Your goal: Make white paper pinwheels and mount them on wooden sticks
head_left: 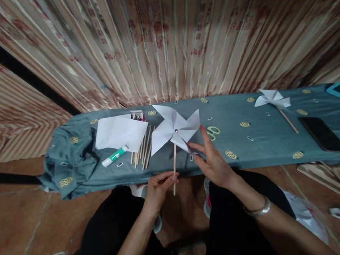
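At bench edge (262, 162), left fingers (164, 176) pinching pinwheel (174, 132)

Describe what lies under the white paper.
Some sticks poke out from under the right side of the paper, on the cloth. Anything fully covered by it cannot be seen.

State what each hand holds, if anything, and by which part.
The left hand grips the paper pinwheel by its wooden stick, near the lower end. The right hand, spread open beside the blades, appears to grip nothing.
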A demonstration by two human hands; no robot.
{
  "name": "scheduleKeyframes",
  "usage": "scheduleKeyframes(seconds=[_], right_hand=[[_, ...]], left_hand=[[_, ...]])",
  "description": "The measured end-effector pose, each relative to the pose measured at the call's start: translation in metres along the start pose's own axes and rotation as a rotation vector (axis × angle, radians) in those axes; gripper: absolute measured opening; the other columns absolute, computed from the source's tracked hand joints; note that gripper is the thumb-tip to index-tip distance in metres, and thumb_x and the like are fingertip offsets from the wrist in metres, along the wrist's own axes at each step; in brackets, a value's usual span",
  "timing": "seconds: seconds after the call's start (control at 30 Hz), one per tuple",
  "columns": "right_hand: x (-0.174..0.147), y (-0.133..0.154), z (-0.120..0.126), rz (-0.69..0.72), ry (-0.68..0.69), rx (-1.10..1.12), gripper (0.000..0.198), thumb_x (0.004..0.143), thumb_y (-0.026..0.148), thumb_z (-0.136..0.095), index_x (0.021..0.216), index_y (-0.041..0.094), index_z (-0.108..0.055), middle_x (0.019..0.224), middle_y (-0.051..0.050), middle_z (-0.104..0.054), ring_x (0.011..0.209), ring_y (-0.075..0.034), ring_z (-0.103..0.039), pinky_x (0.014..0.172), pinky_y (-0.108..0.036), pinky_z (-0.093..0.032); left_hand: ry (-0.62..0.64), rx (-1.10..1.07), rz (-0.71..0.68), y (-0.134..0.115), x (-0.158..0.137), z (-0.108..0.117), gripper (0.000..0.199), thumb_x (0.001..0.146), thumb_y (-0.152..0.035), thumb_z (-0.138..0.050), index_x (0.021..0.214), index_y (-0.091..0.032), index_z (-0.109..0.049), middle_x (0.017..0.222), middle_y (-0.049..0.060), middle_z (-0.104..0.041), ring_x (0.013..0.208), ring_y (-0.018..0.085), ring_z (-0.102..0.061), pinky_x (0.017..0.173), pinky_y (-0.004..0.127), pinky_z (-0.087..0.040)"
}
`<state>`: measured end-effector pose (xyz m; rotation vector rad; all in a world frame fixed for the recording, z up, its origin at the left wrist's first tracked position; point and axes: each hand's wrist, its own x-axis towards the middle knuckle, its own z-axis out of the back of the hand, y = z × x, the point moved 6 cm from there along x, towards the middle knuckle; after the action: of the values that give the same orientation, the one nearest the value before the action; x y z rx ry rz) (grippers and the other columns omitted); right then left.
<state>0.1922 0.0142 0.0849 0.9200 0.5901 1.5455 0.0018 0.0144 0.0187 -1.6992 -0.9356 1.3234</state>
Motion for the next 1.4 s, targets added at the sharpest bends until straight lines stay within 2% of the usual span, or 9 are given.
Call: scheduleKeyframes(seconds=[0.13, 0.23, 0.33, 0.4, 0.63, 1.0, 1.17, 1.27, 1.4], right_hand=[[0.003, -0.007, 0.030, -0.068, -0.217, -0.160, 0.081, 0.092, 0.022, -0.047, 0.159, 0.020, -0.001, 0.119, -0.013, -0.073, 0.100, -0.027, -0.073, 0.088, -0.049, -0.059], [0.010, -0.005, 0.055, 0.044, -0.366, -0.303, 0.075, 0.095, 0.024, -0.042, 0.159, 0.021, -0.003, 0.134, -0.016, -0.065, 0.118, -0.029, -0.065, 0.097, -0.051, -0.054], [0.022, -0.002, 0.059, 0.218, -0.317, -0.423, 0.073, 0.096, 0.019, -0.036, 0.159, 0.019, 0.001, 0.146, -0.017, -0.054, 0.141, -0.030, -0.045, 0.109, -0.059, -0.042], [0.027, -0.004, 0.055, 0.267, -0.256, -0.477, 0.074, 0.094, 0.015, -0.034, 0.159, 0.019, 0.001, 0.143, -0.018, -0.056, 0.144, -0.031, -0.041, 0.110, -0.062, -0.038], [0.023, -0.013, 0.044, 0.260, -0.170, -0.479, 0.080, 0.087, 0.008, -0.036, 0.159, 0.015, 0.000, 0.129, -0.018, -0.067, 0.135, -0.028, -0.053, 0.110, -0.061, -0.037], [-0.002, 0.005, 0.006, 0.119, 0.023, -0.112, 0.083, 0.093, 0.015, -0.041, 0.158, 0.019, 0.010, 0.125, -0.014, -0.070, 0.120, -0.025, -0.066, 0.100, -0.049, -0.055], [-0.001, 0.000, 0.032, -0.016, -0.179, -0.188, 0.077, 0.096, 0.023, -0.044, 0.159, 0.022, -0.001, 0.108, -0.011, -0.076, 0.086, -0.026, -0.076, 0.081, -0.045, -0.062], [0.009, 0.000, 0.058, 0.088, -0.337, -0.334, 0.074, 0.096, 0.024, -0.041, 0.159, 0.021, -0.002, 0.128, -0.014, -0.068, 0.116, -0.029, -0.067, 0.096, -0.051, -0.056], [0.027, -0.006, 0.056, 0.230, -0.214, -0.420, 0.076, 0.092, 0.014, -0.034, 0.159, 0.018, 0.001, 0.143, -0.016, -0.058, 0.142, -0.029, -0.044, 0.112, -0.061, -0.039]], left_hand=[[0.011, 0.014, -0.001, 0.002, 0.000, 0.001, 0.031, 0.055, -0.042, -0.087, 0.074, -0.018, -0.081, 0.066, 0.006, -0.075, 0.062, 0.016, -0.064, 0.062, 0.026, -0.049], [0.054, 0.049, 0.000, 0.005, -0.001, -0.002, 0.031, 0.056, -0.042, -0.086, 0.074, -0.017, -0.081, 0.064, 0.005, -0.074, 0.062, 0.016, -0.064, 0.063, 0.026, -0.049], [0.104, 0.079, 0.009, 0.006, -0.003, -0.006, 0.030, 0.058, -0.042, -0.085, 0.074, -0.017, -0.081, 0.064, 0.005, -0.073, 0.062, 0.016, -0.064, 0.065, 0.026, -0.049], [0.119, 0.085, 0.016, 0.005, -0.005, -0.008, 0.029, 0.059, -0.042, -0.085, 0.074, -0.017, -0.081, 0.063, 0.005, -0.073, 0.063, 0.016, -0.064, 0.066, 0.026, -0.049], [0.107, 0.059, 0.021, 0.003, -0.004, -0.007, 0.028, 0.057, -0.041, -0.086, 0.072, -0.018, -0.081, 0.063, 0.005, -0.073, 0.062, 0.015, -0.063, 0.065, 0.025, -0.048], [0.011, 0.026, 0.001, 0.002, 0.000, 0.000, 0.033, 0.055, -0.043, -0.087, 0.075, -0.018, -0.081, 0.067, 0.006, -0.075, 0.063, 0.018, -0.066, 0.064, 0.027, -0.050], [0.014, 0.061, -0.019, 0.001, -0.001, 0.001, 0.034, 0.058, -0.044, -0.085, 0.078, -0.017, -0.082, 0.068, 0.007, -0.075, 0.064, 0.018, -0.066, 0.064, 0.027, -0.050], [0.060, 0.076, -0.004, 0.003, -0.002, -0.002, 0.032, 0.058, -0.043, -0.086, 0.076, -0.017, -0.081, 0.066, 0.006, -0.074, 0.063, 0.017, -0.065, 0.064, 0.027, -0.050], [0.107, 0.088, 0.006, 0.002, -0.005, -0.007, 0.030, 0.057, -0.044, -0.086, 0.071, -0.018, -0.081, 0.064, 0.006, -0.073, 0.064, 0.018, -0.065, 0.067, 0.028, -0.051]])
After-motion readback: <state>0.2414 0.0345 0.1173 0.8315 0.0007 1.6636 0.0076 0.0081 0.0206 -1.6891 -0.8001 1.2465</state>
